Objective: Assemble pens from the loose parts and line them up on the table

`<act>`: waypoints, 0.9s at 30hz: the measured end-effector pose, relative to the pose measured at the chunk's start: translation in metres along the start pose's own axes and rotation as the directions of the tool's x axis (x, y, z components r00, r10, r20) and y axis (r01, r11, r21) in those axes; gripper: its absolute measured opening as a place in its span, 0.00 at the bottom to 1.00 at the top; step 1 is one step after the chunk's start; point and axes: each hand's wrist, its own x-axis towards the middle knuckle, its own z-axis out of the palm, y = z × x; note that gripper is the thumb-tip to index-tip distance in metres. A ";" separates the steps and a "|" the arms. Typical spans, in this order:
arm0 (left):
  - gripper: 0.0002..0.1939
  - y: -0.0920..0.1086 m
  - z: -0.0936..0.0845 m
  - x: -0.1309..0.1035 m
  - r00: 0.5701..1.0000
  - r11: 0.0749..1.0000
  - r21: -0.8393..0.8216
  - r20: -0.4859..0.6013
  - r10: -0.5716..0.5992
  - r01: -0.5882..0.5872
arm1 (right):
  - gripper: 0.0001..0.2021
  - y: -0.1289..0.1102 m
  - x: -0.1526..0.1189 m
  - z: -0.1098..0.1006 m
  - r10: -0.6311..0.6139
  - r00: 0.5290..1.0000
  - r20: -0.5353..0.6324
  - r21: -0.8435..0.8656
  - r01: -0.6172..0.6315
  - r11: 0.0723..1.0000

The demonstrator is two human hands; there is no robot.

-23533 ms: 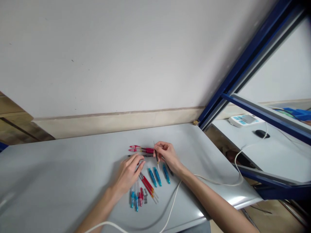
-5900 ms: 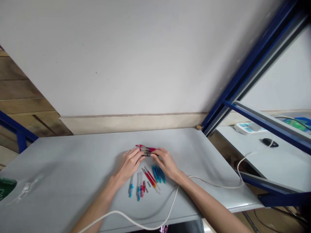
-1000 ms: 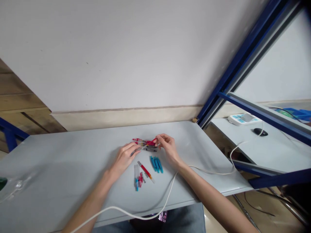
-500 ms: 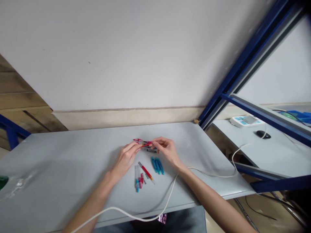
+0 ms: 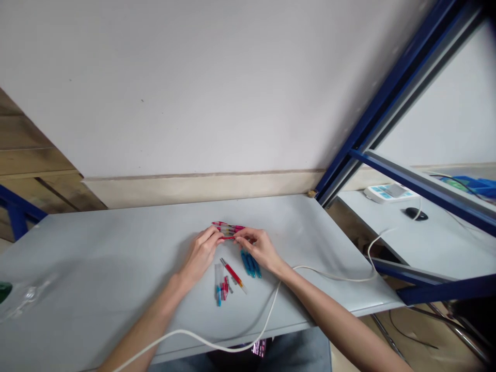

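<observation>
My left hand point(image 5: 203, 251) and my right hand point(image 5: 258, 248) meet at the middle of the grey table point(image 5: 116, 258), fingertips pinching the two ends of a red pen point(image 5: 228, 237). Just beyond them lie assembled red pens point(image 5: 228, 227) side by side. Near my right hand rest three blue pen caps point(image 5: 250, 264). Below my left hand are a red refill point(image 5: 233, 272), a clear barrel and small red and blue parts point(image 5: 221, 287).
A white cable point(image 5: 240, 343) loops across the table's front edge and off to the right. A blue metal frame point(image 5: 383, 119) stands on the right, with a second table holding a white device point(image 5: 389, 192) and a black mouse point(image 5: 414, 213). Clear plastic point(image 5: 23, 299) lies at far left.
Both hands have drawn closer together and lower onto the table. The red pen between them now lies level, held at both ends; the loose parts have not moved.
</observation>
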 end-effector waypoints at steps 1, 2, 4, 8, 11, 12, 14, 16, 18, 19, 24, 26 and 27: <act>0.10 0.000 0.000 0.000 1.000 1.000 0.006 0.004 0.006 -0.006 | 0.12 0.001 0.000 0.001 0.000 1.000 0.001 -0.002 0.000 1.000; 0.10 0.001 0.000 0.000 1.000 1.000 0.006 0.007 0.012 -0.012 | 0.13 0.003 0.000 0.001 -0.004 1.000 0.001 -0.002 0.004 1.000; 0.10 0.001 0.000 0.000 1.000 1.000 0.001 0.017 0.019 -0.019 | 0.13 0.005 -0.001 0.001 -0.019 1.000 0.001 -0.005 0.019 1.000; 0.11 0.000 0.002 -0.001 0.999 0.999 -0.036 0.040 0.012 -0.010 | 0.13 0.003 -0.001 0.000 -0.039 0.999 0.022 -0.016 0.039 0.999; 0.12 -0.002 0.003 -0.002 0.998 0.999 -0.047 0.055 0.002 0.000 | 0.14 0.000 -0.001 0.000 -0.028 0.999 0.035 -0.014 0.028 1.000; 0.12 -0.002 0.003 -0.003 0.998 0.999 -0.043 0.058 -0.001 0.004 | 0.14 -0.001 -0.002 0.000 -0.022 0.999 0.034 -0.012 0.023 1.000; 0.12 -0.003 0.003 -0.003 0.998 0.999 -0.031 0.057 -0.005 0.006 | 0.15 -0.002 -0.003 0.001 -0.013 1.000 0.021 -0.005 0.013 1.000; 0.11 -0.003 0.003 -0.003 0.998 1.000 -0.024 0.059 -0.002 0.003 | 0.15 -0.003 -0.003 0.001 -0.005 1.000 0.007 0.001 0.005 1.000; 0.11 -0.003 0.003 -0.003 0.997 1.000 -0.019 0.074 -0.005 0.007 | 0.15 -0.003 -0.004 0.001 -0.001 1.000 0.004 0.004 0.001 1.000; 0.11 -0.003 0.004 -0.003 0.996 1.000 -0.018 0.084 -0.009 0.011 | 0.16 -0.003 -0.004 0.001 0.002 1.000 0.008 0.001 -0.002 1.000; 0.11 0.001 0.006 -0.003 0.990 0.999 0.043 0.138 0.001 -0.007 | 0.21 -0.001 -0.003 0.001 0.015 0.999 0.038 -0.069 -0.013 0.998; 0.11 0.005 0.008 -0.003 0.986 0.995 0.091 0.164 0.024 -0.039 | 0.23 0.000 -0.004 0.001 -0.001 0.998 0.059 -0.115 0.008 0.993; 0.11 0.007 0.008 -0.003 0.984 0.992 0.112 0.175 0.030 -0.051 | 0.24 0.000 -0.004 0.002 -0.013 0.998 0.069 -0.135 0.022 0.991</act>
